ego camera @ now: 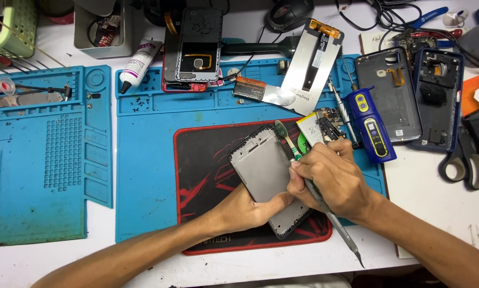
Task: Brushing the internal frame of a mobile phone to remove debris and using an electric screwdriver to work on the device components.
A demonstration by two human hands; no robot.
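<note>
Grey metal shows on the upturned face of the phone frame (263,173), which lies tilted on the black-and-red pad (207,176) at the centre of the blue silicone work mat (143,176). The left hand (250,208) grips the frame from its near edge — thumb on top of the plate, the other fingers hidden beneath it. The right hand (333,178) is clenched around a slim metal pry tool (333,221), whose pointed end sticks out toward the near right; its working end meets the frame's right edge under the fingertips and cannot be seen. A toothbrush (283,136) lies just beside that edge, its head pointing far.

Beyond the right hand lie a small circuit board (327,128), a screwdriver (342,109) and a blue-and-yellow handheld device (372,125). Farther off rests a display panel (311,66) with a small battery (250,88) beside it — to their left, a stack of opened phones (194,50). Two phone back housings (410,96) lie at right, with scissors (463,162) near them. A second blue mat (42,154) sits at left.
</note>
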